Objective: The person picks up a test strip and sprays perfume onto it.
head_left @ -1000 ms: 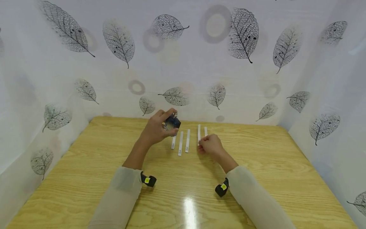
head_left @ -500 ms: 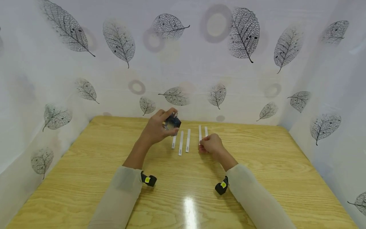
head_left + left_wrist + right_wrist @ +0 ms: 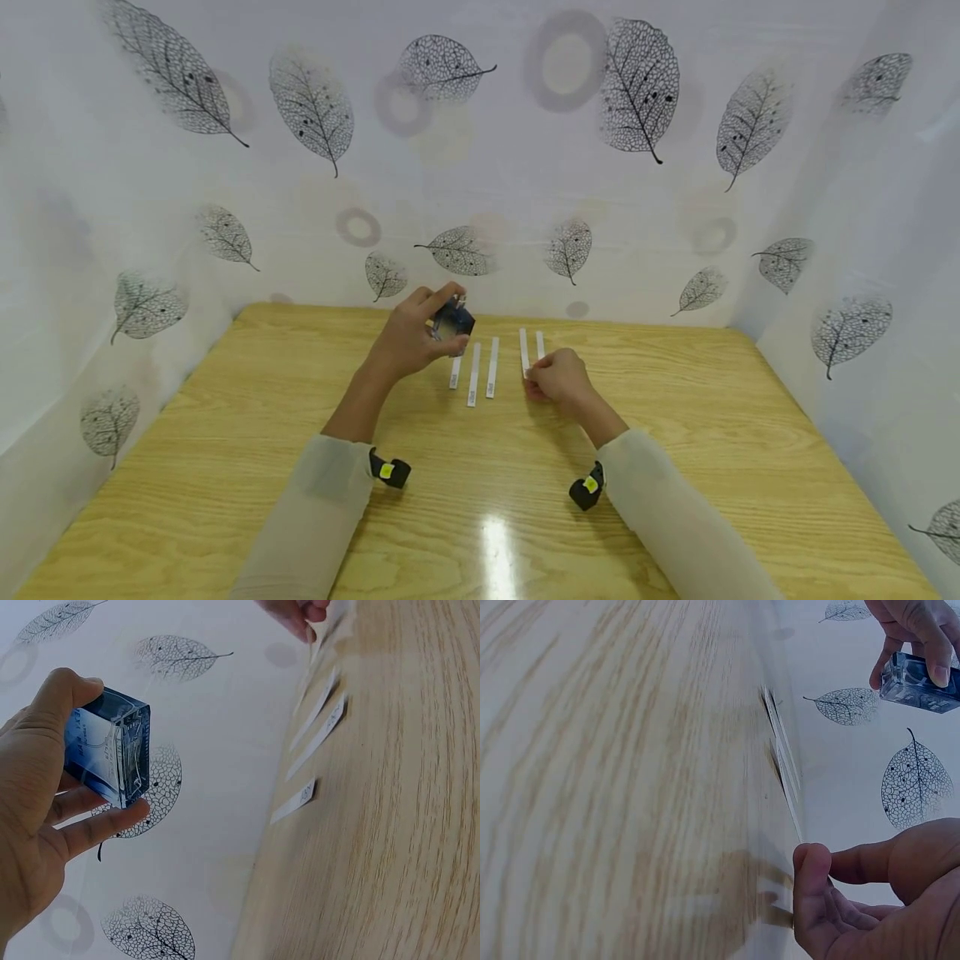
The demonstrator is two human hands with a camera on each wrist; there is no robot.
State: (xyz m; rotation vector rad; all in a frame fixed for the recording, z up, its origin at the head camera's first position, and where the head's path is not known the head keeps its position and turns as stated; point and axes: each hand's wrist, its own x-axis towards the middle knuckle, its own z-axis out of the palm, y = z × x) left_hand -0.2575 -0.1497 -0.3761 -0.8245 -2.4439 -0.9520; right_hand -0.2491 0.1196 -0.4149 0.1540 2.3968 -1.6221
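My left hand (image 3: 405, 335) holds a blue glass perfume bottle (image 3: 112, 746) in the air, thumb on one side and fingers on the other. Faint lettering runs across the bottle's face. With thumb and fingertips, my right hand (image 3: 561, 377) pinches the near end of a white paper test strip (image 3: 523, 347). Just right of it lies a second strip (image 3: 540, 342), its near part hidden behind that hand. Three more printed strips lie further left: one strip (image 3: 492, 368), a middle strip (image 3: 474, 377) and a left strip (image 3: 454, 375) partly covered by the left hand and bottle.
The wooden table (image 3: 480, 467) reaches back to a pale curtain (image 3: 495, 167) printed with leaves, which also hangs at both sides. A black strap-on camera (image 3: 392, 472) sits on the left wrist, another camera (image 3: 587, 490) on the right.
My right hand has shifted slightly to the right, still pinching the strip, whose near end has moved a little with it. The left hand and the perfume bottle have stayed in place.
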